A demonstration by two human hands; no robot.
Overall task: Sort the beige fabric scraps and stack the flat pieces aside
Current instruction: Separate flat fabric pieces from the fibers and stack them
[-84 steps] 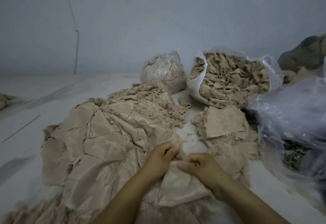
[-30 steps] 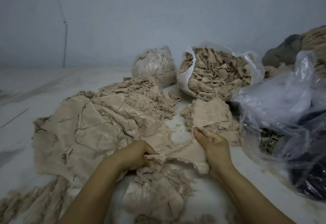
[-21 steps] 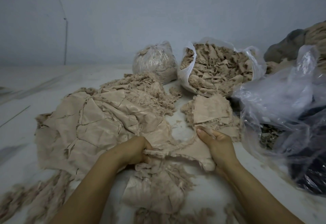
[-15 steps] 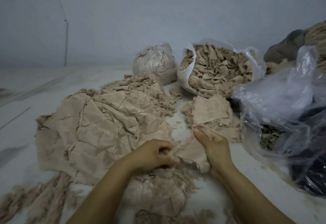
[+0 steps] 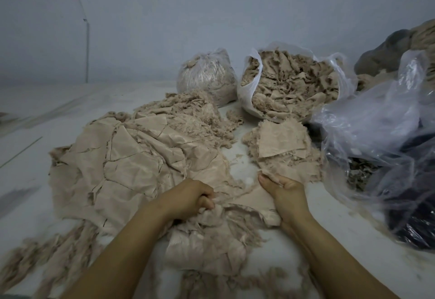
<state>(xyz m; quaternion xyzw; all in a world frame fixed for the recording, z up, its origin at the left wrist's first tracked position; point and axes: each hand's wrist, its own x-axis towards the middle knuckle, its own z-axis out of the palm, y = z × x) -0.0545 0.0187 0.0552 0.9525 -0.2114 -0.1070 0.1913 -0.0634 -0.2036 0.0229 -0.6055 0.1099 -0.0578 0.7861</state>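
Observation:
A wide spread of flat beige fabric pieces (image 5: 122,164) covers the white surface at left centre. A smaller stack of flat pieces (image 5: 282,143) lies to the right of it. Between them, near me, a beige scrap (image 5: 249,201) is stretched between both hands. My left hand (image 5: 190,198) grips its frayed left end with curled fingers. My right hand (image 5: 282,190) holds the right end, thumb on top, close to the front edge of the small stack. A loose heap of frayed scraps (image 5: 211,242) lies under the hands.
An open white bag full of scraps (image 5: 292,84) and a tied clear bag (image 5: 207,72) stand at the back. Crumpled clear plastic bags (image 5: 381,129) with dark contents crowd the right side. Fluffy frayed shreds (image 5: 195,115) lie behind the spread, and more at front left (image 5: 47,258).
The left hand has slid back left and closed tighter on the scrap's frayed end. The right hand stays at the small stack's edge. The scrap is now stretched between them.

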